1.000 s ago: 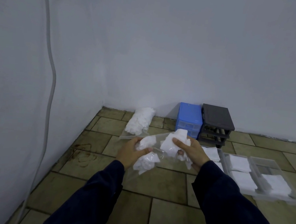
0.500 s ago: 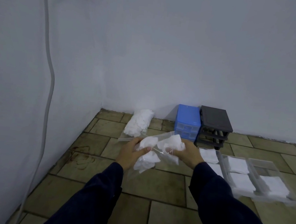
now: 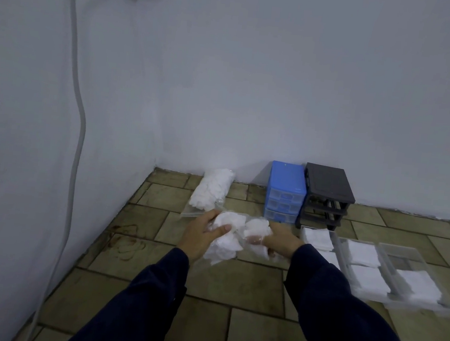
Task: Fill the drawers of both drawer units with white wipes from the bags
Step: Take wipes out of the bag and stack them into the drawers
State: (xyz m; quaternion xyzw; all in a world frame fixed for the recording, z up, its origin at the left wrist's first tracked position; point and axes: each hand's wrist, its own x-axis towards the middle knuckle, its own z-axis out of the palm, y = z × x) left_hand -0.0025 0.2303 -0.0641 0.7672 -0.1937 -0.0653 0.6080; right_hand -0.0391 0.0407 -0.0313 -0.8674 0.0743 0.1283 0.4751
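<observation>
My left hand [image 3: 200, 235] grips a clear plastic bag [image 3: 227, 242] holding crumpled white wipes, above the floor. My right hand [image 3: 280, 242] reaches into the bag's mouth, fingers closed on a wad of wipes [image 3: 258, 229]. A second, full bag of wipes [image 3: 212, 188] lies by the back wall. The blue drawer unit [image 3: 285, 194] has its drawers in place. The black drawer unit [image 3: 326, 199] beside it stands with its slots bare. Three clear drawers [image 3: 393, 249] lie on the floor to the right, each holding flat white wipes [image 3: 363, 253].
Walls meet in a corner at the back left. A grey pipe [image 3: 78, 138] runs down the left wall. The floor is brown tile [image 3: 250, 337], with a reddish stain [image 3: 127, 243] at the left.
My right hand has gone from holding a wad above the bag to down inside its mouth. Both hands and the bag sit slightly lower. The head has tilted up a little.
</observation>
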